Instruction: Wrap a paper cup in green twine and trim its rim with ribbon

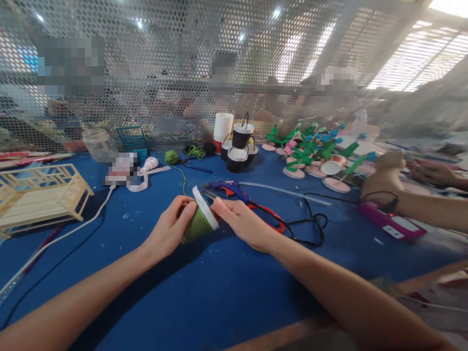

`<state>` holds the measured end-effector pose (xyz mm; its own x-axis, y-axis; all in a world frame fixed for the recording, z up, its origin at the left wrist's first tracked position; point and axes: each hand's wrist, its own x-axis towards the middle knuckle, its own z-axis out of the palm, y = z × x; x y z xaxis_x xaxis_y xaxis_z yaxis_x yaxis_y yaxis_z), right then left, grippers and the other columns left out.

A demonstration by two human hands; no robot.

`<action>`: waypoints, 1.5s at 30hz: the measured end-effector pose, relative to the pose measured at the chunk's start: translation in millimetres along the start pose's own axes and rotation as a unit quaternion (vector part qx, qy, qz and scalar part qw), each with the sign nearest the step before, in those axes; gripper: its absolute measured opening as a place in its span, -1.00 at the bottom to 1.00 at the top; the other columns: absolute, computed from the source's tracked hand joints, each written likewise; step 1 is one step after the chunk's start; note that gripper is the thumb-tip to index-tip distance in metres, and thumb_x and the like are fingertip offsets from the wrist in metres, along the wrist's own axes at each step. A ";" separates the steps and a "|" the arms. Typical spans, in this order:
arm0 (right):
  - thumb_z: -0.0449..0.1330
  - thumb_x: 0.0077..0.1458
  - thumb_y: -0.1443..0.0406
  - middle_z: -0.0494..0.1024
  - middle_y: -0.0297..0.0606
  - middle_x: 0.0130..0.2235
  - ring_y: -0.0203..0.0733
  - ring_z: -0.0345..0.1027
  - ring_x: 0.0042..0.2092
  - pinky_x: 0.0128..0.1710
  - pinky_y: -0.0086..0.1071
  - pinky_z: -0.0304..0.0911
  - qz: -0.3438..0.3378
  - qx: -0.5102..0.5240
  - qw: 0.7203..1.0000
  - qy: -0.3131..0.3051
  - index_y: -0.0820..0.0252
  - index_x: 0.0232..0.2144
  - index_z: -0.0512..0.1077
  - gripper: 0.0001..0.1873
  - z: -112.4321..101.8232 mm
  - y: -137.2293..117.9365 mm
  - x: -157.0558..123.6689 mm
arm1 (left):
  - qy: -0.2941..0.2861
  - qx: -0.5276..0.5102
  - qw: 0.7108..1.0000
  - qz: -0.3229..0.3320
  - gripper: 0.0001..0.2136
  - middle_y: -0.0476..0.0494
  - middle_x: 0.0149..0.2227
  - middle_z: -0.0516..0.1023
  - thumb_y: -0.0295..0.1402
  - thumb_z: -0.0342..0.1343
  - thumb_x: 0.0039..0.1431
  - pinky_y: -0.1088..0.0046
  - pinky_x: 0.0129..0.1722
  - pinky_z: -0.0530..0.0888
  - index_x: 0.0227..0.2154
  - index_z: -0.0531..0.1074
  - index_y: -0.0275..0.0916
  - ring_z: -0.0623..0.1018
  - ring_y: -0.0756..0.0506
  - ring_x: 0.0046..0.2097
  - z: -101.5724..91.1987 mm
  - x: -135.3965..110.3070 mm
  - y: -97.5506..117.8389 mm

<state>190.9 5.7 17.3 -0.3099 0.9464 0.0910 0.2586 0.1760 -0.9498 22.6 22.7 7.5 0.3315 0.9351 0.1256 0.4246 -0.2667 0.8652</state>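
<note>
My left hand (171,222) is closed around a paper cup (199,222) covered in green yarn, tilted with its white rim (204,207) to the upper right. A green strand (184,181) runs from the cup back to a yarn ball (170,156). At the rim, my right hand (241,219) is closed on what look like scissors; a metal blade (209,194) points out past its thumb, and a red loop (276,222) shows behind the hand. Its fingertips are partly hidden. Just beyond lies a blue glue gun (228,187) with a clear glue stick.
Black and white cups (237,160) and stacked white cups (224,126) stand at the back. Green paper plants on pink discs (336,185) fill the right, near another person's arm (420,207) and a purple power strip (391,222). A wooden stick model (40,197) sits left.
</note>
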 end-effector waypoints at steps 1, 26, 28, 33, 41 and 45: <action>-0.09 0.09 0.06 0.14 -0.41 -0.58 -0.37 0.01 -0.52 -0.52 -0.44 -0.02 -0.008 -0.023 1.000 0.002 0.20 -0.63 0.17 -0.60 0.1 0.3 -0.5 | 0.003 -0.030 0.999 -0.022 -0.69 0.01 -0.44 0.32 -0.11 -0.17 0.16 0.48 -0.43 0.30 -0.32 0.29 -0.25 0.32 0.00 -0.41 0.3 0.7 0.1; 0.02 0.04 0.19 0.19 -0.41 -0.54 -0.37 0.03 -0.48 -0.50 -0.46 0.01 -0.033 -0.065 0.997 0.010 0.22 -0.56 0.23 -0.76 5.2 -0.9 -1.0 | 0.010 0.044 0.995 0.094 -0.68 -0.18 -0.15 0.41 -0.17 -0.01 0.10 0.29 -0.13 0.33 -0.14 0.25 -0.25 0.41 -0.13 -0.14 -2.0 -1.3 -7.0; 0.03 0.04 0.23 0.20 -0.41 -0.54 -0.37 0.04 -0.48 -0.48 -0.46 0.03 -0.046 -0.068 0.996 0.020 0.21 -0.56 0.23 -0.79 5.0 -0.3 -1.7 | 0.003 0.033 0.994 0.102 -0.65 -0.21 -0.14 0.40 -0.18 0.00 0.08 0.27 -0.12 0.33 -0.11 0.24 -0.26 0.40 -0.15 -0.12 -4.3 -0.1 -7.1; 0.05 0.05 0.29 0.25 -0.36 -0.51 -0.33 0.13 -0.44 -0.41 -0.43 0.09 -0.126 -0.159 0.978 0.051 0.19 -0.59 0.19 -0.79 8.0 6.0 -3.8 | 0.029 -0.065 0.995 0.074 -0.64 -0.22 -0.12 0.42 -0.16 0.00 0.06 0.22 -0.09 0.29 -0.11 0.29 -0.24 0.40 -0.18 -0.09 -16.6 8.1 -2.6; 0.05 0.09 0.34 0.35 -0.29 -0.50 -0.27 0.18 -0.41 -0.38 -0.38 0.15 -0.278 -0.233 0.926 0.104 0.19 -0.57 0.23 -0.80 11.4 16.5 0.0 | 0.090 -0.107 0.968 0.211 -0.94 -0.06 -0.44 0.44 -0.39 0.15 -0.02 0.29 -0.12 0.33 -0.52 0.38 -0.22 0.44 -0.10 -0.20 -26.9 7.3 6.9; 0.07 0.08 0.33 0.38 -0.27 -0.48 -0.26 0.21 -0.39 -0.37 -0.38 0.19 -0.264 -0.201 0.932 0.143 0.17 -0.55 0.26 -0.83 9.2 20.9 4.1 | 0.009 0.051 0.948 0.315 -0.94 -0.08 -0.43 0.49 -0.39 0.14 0.01 0.27 -0.12 0.34 -0.51 0.39 -0.20 0.44 -0.11 -0.21 -27.6 0.4 15.4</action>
<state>186.6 10.8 -4.9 -0.2487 0.7221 0.6455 0.4789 0.6710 -0.5661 6.1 25.5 34.2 0.5324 0.5864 0.6105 0.2273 -0.7937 0.5643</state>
